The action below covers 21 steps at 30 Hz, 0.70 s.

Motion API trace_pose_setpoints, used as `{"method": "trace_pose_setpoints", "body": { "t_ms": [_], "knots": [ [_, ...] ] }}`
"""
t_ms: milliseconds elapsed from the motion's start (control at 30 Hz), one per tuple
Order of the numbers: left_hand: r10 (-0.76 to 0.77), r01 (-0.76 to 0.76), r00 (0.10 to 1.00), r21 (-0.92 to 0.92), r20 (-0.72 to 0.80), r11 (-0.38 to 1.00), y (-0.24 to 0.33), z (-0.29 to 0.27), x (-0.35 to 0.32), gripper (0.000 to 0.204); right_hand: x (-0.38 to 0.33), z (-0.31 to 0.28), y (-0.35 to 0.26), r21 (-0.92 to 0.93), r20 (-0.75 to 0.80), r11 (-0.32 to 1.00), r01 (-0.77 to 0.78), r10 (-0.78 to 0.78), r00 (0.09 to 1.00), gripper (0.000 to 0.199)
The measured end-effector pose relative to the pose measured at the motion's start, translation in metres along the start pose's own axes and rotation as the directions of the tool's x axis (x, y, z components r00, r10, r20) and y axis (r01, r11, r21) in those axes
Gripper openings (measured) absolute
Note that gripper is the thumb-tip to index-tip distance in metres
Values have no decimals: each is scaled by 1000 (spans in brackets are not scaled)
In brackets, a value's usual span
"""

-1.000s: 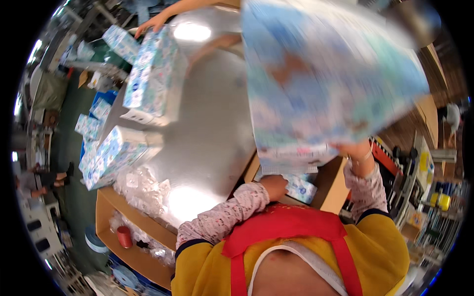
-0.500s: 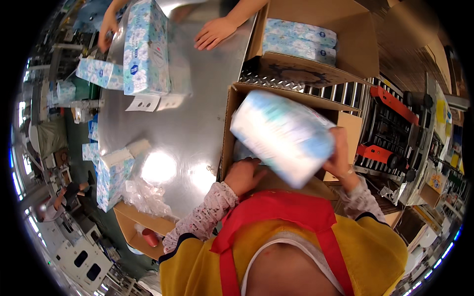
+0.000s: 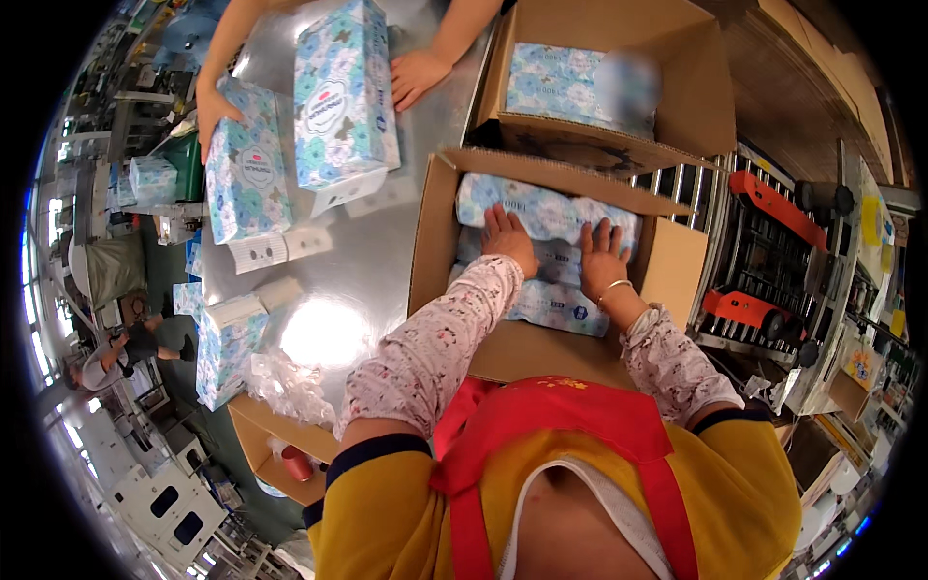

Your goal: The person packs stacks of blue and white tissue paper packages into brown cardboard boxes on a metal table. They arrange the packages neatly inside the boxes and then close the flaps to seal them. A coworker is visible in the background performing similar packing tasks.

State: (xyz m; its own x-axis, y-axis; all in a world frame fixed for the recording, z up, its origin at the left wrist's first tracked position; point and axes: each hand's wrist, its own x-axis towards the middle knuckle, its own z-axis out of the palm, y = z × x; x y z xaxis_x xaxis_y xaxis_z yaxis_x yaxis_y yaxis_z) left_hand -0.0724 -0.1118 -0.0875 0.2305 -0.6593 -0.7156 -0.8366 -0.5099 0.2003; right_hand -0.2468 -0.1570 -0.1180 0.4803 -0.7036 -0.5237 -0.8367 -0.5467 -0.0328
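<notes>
My left hand [image 3: 509, 240] lies on the far tissue pack [image 3: 551, 208], a blue and white floral bundle, inside the open cardboard carton [image 3: 432, 227] in front of me. At that pack's right part rests my right hand [image 3: 605, 263], its fingers stretched out and apart. The left fingers are extended as well, and neither hand grips anything. Nearer me in the carton, another floral pack [image 3: 556, 304] shows below my hands. My forearms cover part of the contents.
Across the metal table [image 3: 387, 242], a co-worker's hands touch two upright tissue packs [image 3: 343, 106]. A second carton [image 3: 696, 68] with packs stands beyond mine, near a roller conveyor [image 3: 691, 188]. Crumpled plastic [image 3: 285, 387] and another pack [image 3: 230, 353] lie at the left edge.
The pack that my right hand held above the carton is now inside it. Both my hands have moved onto it. The co-worker's packs have shifted, with a hand now on each.
</notes>
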Motion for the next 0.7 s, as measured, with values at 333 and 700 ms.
{"method": "trace_pose_setpoints", "body": {
  "t_ms": [333,700],
  "knots": [
    [79,-100,899,26,430,995,-59,56,62,122,80,55,51,403,536,912,72,-299,789,137],
    [70,85,959,515,-275,853,-89,157,67,102,39,151,22,-212,28,976,-59,66,997,56]
  ]
}}
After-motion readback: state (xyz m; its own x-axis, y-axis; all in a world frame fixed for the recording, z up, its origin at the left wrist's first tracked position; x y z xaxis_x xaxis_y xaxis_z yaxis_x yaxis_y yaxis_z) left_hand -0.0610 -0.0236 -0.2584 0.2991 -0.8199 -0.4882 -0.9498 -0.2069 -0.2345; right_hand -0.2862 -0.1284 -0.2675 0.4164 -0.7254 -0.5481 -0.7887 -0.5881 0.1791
